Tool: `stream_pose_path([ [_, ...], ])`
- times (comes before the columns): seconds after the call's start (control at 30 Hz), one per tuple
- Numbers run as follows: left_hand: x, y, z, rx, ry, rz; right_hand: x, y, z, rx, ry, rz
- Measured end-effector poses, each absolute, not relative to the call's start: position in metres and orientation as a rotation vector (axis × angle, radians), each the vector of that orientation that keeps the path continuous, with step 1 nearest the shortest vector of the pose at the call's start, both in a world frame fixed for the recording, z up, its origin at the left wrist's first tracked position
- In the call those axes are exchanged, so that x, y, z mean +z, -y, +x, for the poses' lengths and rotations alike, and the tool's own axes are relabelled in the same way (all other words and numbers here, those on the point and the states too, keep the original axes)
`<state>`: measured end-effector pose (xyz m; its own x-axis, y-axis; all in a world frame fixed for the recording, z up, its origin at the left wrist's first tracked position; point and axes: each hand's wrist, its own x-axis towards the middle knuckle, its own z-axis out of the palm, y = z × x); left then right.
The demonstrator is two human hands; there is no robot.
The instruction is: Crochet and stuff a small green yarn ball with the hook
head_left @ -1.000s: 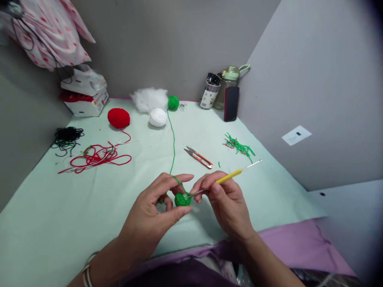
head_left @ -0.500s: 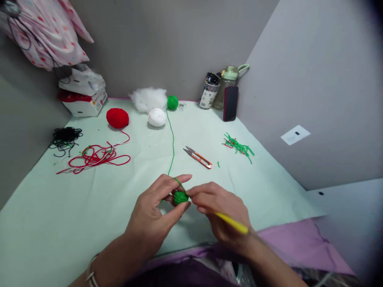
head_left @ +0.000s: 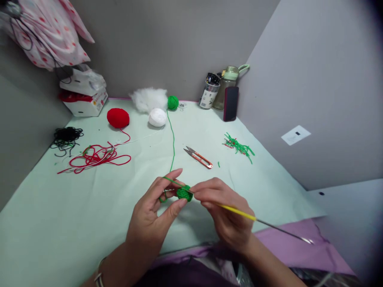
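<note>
Between the thumb and fingers of my left hand [head_left: 152, 209] is a small green crochet piece [head_left: 184, 193], rounded in shape. Green yarn [head_left: 172, 147] runs from the ball at the back to this hand and passes over its index finger to the piece. My right hand [head_left: 226, 209] is closed around a crochet hook [head_left: 239, 212] with a yellow grip and a metal shaft that sticks out behind the hand. The hook's working tip meets the piece at its upper right edge; the fingers partly hide it.
Orange thread snips [head_left: 199, 157] lie just beyond my hands. Green yarn scraps [head_left: 238, 146] are to the right. Red yarn [head_left: 118, 118], white yarn [head_left: 157, 118], a green ball [head_left: 172, 103] and fluffy stuffing [head_left: 149, 99] sit at the back. A phone [head_left: 230, 103] leans against a bottle [head_left: 226, 83].
The crochet piece has turned and shifted slightly right and up in my left hand. My right hand has tilted the hook, and its rear shaft now shows clearly.
</note>
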<state>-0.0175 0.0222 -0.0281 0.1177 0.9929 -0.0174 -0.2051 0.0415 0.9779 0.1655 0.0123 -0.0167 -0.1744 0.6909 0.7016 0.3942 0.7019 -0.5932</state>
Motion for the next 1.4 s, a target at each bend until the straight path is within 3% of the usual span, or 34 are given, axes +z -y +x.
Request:
stream_pose_path([
  [0.2,-0.019,-0.026,-0.014,1.049,-0.810,0.707,-0.018,-0.006,0.162,-0.324,2.031,-0.871],
  [0.3,-0.013,-0.029,-0.014,0.969,-0.743,0.569,-0.021,-0.004,0.165,-0.394,2.061,-0.783],
  [0.67,-0.010,-0.041,-0.025,0.798,-0.677,0.646,-0.032,-0.008,0.168,0.446,1.679,-0.759],
  [0.93,-0.018,-0.050,-0.038,0.769,-0.730,0.882,-0.016,-0.006,0.172,0.704,1.564,-0.849],
  [1.2,-0.020,-0.044,-0.036,0.796,-0.750,0.918,-0.022,-0.024,0.169,1.372,1.096,-0.787],
  [1.3,-0.020,-0.040,-0.028,0.840,-0.778,0.860,-0.023,-0.019,0.163,1.105,1.297,-0.889],
  [1.4,-0.020,-0.036,-0.020,0.888,-0.792,0.759,-0.025,-0.008,0.158,0.413,1.695,-1.021],
])
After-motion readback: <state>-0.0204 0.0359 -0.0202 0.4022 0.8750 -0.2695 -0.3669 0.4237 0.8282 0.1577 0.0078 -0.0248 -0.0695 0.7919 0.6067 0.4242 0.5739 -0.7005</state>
